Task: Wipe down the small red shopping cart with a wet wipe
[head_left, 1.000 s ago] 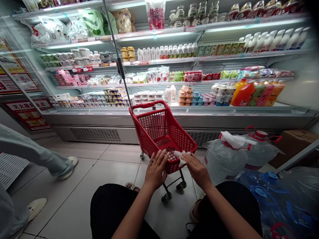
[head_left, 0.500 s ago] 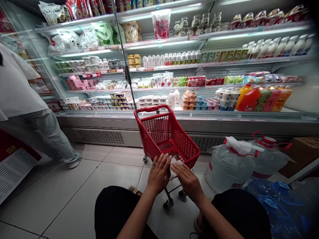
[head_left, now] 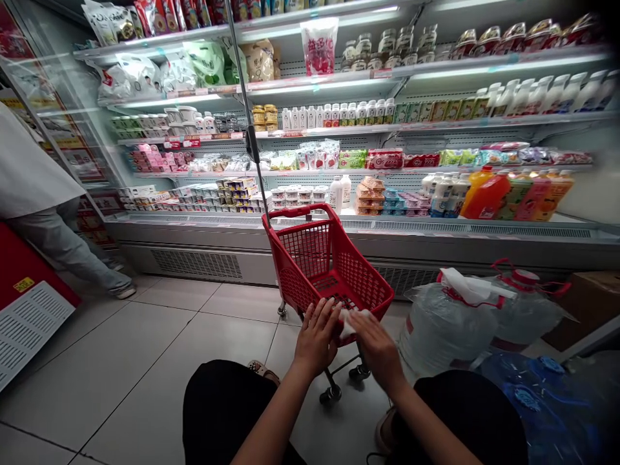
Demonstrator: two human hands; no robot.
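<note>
A small red shopping cart with latticed sides and a tall pole stands in front of my knees, its basket tilted. My left hand lies flat on the cart's near rim, fingers stretched out. Just right of it, my right hand presses a crumpled white cloth against the same rim. The cloth is mostly covered by the fingers, and that hand is slightly blurred. Whether it is fabric or paper I cannot tell.
A refrigerated display of dairy goods and drinks runs behind the cart. Large water jugs and blue bottles stand on the right. At left are a person in a white top and a red unit with a vented panel.
My right hand has moved slightly right along the rim with the white cloth. My left hand shifts a little right too. The person at left has stepped further left.
</note>
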